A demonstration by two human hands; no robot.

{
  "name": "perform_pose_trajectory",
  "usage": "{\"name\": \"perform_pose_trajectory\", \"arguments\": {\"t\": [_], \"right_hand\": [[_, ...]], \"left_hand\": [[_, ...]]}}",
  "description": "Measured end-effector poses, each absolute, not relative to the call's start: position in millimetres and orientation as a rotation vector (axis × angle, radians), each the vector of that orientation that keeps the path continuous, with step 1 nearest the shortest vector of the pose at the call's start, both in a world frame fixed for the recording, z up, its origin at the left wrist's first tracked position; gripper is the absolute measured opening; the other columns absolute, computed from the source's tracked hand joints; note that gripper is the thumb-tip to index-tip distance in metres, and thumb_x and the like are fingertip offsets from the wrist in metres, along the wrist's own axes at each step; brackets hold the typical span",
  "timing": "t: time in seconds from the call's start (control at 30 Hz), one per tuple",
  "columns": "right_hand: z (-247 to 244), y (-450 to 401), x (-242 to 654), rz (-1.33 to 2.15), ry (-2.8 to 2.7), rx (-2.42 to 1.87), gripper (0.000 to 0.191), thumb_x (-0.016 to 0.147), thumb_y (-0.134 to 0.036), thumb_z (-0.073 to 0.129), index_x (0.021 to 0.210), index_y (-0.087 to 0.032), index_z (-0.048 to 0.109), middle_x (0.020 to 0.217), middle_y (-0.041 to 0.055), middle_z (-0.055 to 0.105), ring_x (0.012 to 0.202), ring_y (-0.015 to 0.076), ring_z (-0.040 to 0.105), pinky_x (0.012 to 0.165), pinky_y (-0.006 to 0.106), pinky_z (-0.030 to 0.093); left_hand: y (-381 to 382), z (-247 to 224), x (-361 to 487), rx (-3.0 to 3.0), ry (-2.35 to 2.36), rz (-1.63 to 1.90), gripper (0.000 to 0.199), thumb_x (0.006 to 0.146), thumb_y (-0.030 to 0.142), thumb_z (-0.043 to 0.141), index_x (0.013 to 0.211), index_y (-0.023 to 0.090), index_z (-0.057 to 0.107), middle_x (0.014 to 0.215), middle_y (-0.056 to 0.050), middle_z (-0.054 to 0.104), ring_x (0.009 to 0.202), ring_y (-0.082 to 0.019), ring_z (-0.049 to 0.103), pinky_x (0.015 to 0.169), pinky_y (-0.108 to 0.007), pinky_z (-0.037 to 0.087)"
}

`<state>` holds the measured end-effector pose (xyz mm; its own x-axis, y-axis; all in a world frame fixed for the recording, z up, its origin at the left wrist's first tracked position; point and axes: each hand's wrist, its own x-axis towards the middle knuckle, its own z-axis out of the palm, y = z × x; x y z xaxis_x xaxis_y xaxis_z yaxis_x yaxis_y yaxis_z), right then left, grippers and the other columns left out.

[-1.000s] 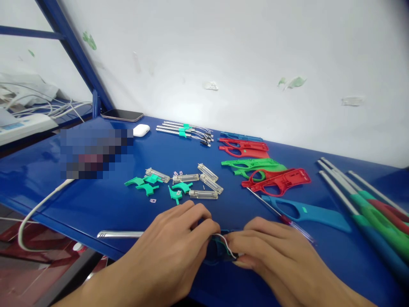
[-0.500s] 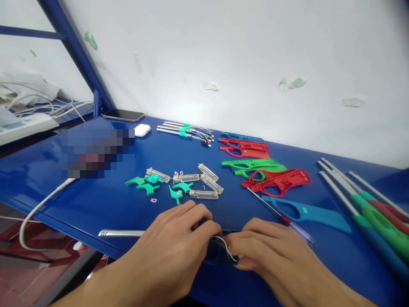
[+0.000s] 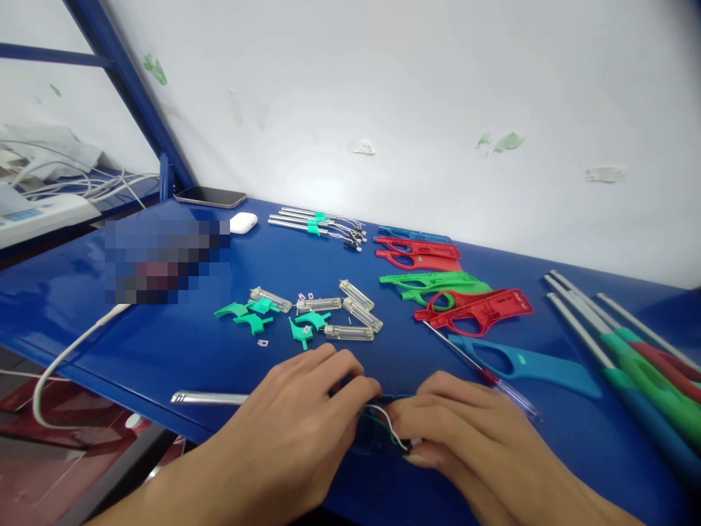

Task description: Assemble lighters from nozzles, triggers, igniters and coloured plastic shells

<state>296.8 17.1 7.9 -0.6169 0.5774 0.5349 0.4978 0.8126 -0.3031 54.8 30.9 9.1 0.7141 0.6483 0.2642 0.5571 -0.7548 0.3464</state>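
My left hand (image 3: 312,424) has its fingers closed on a dark blue lighter shell, mostly hidden beneath it. A silver metal tube (image 3: 211,398) sticks out to the left from under that hand. My right hand (image 3: 465,431) grips the right part of the same shell, with thumb and fingertips pinched near a small black and white piece at the end of the wires. A white wire (image 3: 390,422) loops between the two hands. Beyond them lie green triggers (image 3: 253,323), clear fuel tanks (image 3: 349,333) and tiny pink pieces (image 3: 263,342).
A screwdriver (image 3: 512,394) and a blue shell half (image 3: 548,369) lie right of my hands. Red shells (image 3: 493,310), green shells (image 3: 454,281) and metal tubes with wires (image 3: 299,223) sit farther back. Long lighters (image 3: 646,372) are at far right, a phone (image 3: 211,196) at back left.
My hands have barely moved. The white wire and its small black end have shifted slightly to the right between them.
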Motion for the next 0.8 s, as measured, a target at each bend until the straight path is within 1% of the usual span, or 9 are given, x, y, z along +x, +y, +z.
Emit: {"name": "perform_pose_trajectory", "arguments": {"t": [0.13,0.23,0.37,0.43,0.5,0.57,0.7,0.8], "right_hand": [[9,16,297,0.167,-2.357,-0.847,0.036,0.119,-0.03,0.031,0.105,-0.025,0.064,0.085,-0.0064,0.077,0.075,0.0097,0.072,0.067,0.021,0.054],[10,17,296,0.175,-2.369,-0.874,0.037,0.119,-0.031,0.032,0.103,-0.024,0.065,0.082,-0.0053,0.075,0.071,0.0097,0.069,0.065,0.021,0.053],[10,18,296,0.116,-2.375,-0.839,0.037,0.119,-0.028,0.032,0.104,-0.023,0.065,0.077,-0.0046,0.072,0.063,0.0104,0.063,0.058,0.022,0.05],[8,17,298,0.085,-2.405,-0.849,0.035,0.118,-0.025,0.033,0.107,-0.024,0.066,0.077,-0.0034,0.072,0.063,0.0116,0.063,0.058,0.023,0.05],[6,15,300,0.029,-2.445,-0.859,0.032,0.115,-0.019,0.036,0.11,-0.027,0.067,0.082,-0.0032,0.074,0.069,0.0126,0.065,0.061,0.025,0.05],[3,12,301,-0.063,-2.475,-0.853,0.032,0.114,-0.016,0.037,0.112,-0.028,0.067,0.088,-0.0046,0.076,0.075,0.013,0.066,0.067,0.027,0.05],[1,9,297,-0.247,-2.444,-0.838,0.038,0.118,-0.02,0.03,0.111,-0.025,0.066,0.095,-0.0066,0.079,0.087,0.0136,0.066,0.08,0.032,0.047],[1,7,294,-0.351,-2.392,-0.827,0.038,0.119,-0.021,0.031,0.111,-0.025,0.068,0.104,-0.0076,0.082,0.096,0.0148,0.066,0.086,0.033,0.044]], "left_hand": [[33,7,54,2.735,0.927,0.555,0.029,0.1,0.003,0.054,0.122,0.019,0.064,0.11,-0.004,0.068,0.094,-0.025,0.061,0.084,-0.04,0.054],[33,5,53,2.759,0.93,0.565,0.026,0.102,0.005,0.052,0.12,0.018,0.066,0.109,-0.005,0.068,0.093,-0.025,0.062,0.082,-0.041,0.056],[32,5,54,2.769,0.925,0.567,0.026,0.104,0.006,0.049,0.12,0.017,0.067,0.109,-0.005,0.069,0.093,-0.025,0.062,0.082,-0.042,0.057],[32,5,54,2.769,0.927,0.571,0.027,0.105,0.007,0.048,0.121,0.017,0.066,0.11,-0.005,0.069,0.094,-0.025,0.062,0.083,-0.042,0.057],[32,5,54,2.767,0.93,0.566,0.027,0.105,0.007,0.048,0.122,0.018,0.066,0.11,-0.005,0.069,0.094,-0.025,0.063,0.082,-0.042,0.057],[32,6,55,2.757,0.936,0.58,0.024,0.105,0.007,0.049,0.118,0.018,0.066,0.109,-0.005,0.069,0.092,-0.025,0.063,0.081,-0.041,0.057],[32,5,55,2.762,0.93,0.6,0.02,0.105,0.007,0.048,0.11,0.018,0.064,0.107,-0.004,0.068,0.092,-0.024,0.062,0.081,-0.04,0.057],[32,4,56,2.755,0.943,0.619,0.02,0.106,0.008,0.047,0.108,0.019,0.063,0.107,-0.004,0.068,0.091,-0.023,0.062,0.08,-0.039,0.057]]}}
